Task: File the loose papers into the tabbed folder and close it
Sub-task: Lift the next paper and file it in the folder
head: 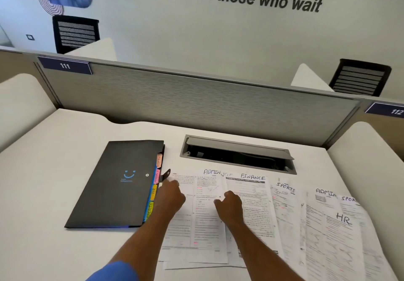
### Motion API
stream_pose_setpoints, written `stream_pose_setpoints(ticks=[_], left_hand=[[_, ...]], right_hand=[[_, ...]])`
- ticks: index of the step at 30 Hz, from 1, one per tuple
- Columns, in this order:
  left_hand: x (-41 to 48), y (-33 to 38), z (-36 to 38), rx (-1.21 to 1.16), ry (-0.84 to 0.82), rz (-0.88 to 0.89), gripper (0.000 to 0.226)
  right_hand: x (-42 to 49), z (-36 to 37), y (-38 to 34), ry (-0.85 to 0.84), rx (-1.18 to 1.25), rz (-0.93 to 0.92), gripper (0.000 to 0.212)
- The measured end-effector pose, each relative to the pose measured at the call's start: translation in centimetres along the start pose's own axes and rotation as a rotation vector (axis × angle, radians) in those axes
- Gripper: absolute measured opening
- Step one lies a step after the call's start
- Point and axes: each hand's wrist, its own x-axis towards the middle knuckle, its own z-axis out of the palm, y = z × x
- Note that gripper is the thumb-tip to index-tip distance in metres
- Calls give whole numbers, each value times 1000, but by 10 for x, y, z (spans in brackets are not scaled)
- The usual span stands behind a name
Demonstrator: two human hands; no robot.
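On the white desk (54,171), in front of a grey partition (196,97), a black folder (118,184) lies closed and flat at the left side. Its coloured tabs (154,191) stick out along the right edge, and its small strap (165,175) with a snap stands loose near that edge, not fastened. To the right of the folder, loose papers (295,221) are spread in an overlapping row that reaches almost to the right edge of the desk. Handwritten words are at their tops: ADMIN, FINANCE, SPORTS, HR. Behind the papers there is a cable box (238,155) set into the desk, with its lid lifted.

Both forearms come from the bottom of the picture and go forward over the papers. The left arm has a blue sleeve (115,272) near the elbow. The left hand (171,195) rests with the palm down on the leftmost sheet, just beside the folder's tabs; the fingers are bent and close together, with the fingertips near the strap. It seems to hold nothing, but I cannot tell if it pinches the edge of the sheet. The right hand (229,204) is near the left one, over the seam between the ADMIN sheet and the FINANCE sheet. Its fingers are curled loosely downward onto the paper, the knuckles up, the thumb toward the left. No sheet is lifted from the desk.
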Motion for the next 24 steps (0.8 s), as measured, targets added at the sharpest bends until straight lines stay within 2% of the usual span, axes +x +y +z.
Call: stream_pose_setpoints(ticks=[3,6,13,16,20,24], left_hand=[[-16,-2,21,59,-91,-166,35],[-29,-1,38,98,-69,-278,35],[-40,13,54,71,-28,-359,39],[-41,20,54,27,-17,-383,38],[-38,23,52,-29,8,-411,42],[-34,22,48,-185,45,-457,62]], right_hand=[[-1,-3,16,-29,-39,24,49],[3,-7,26,-64,-20,3,52],[12,-14,36,-109,161,3,62],[16,-14,37,-123,232,31,52],[24,-12,35,-160,282,12,23],[25,-17,36,-197,438,23,15]])
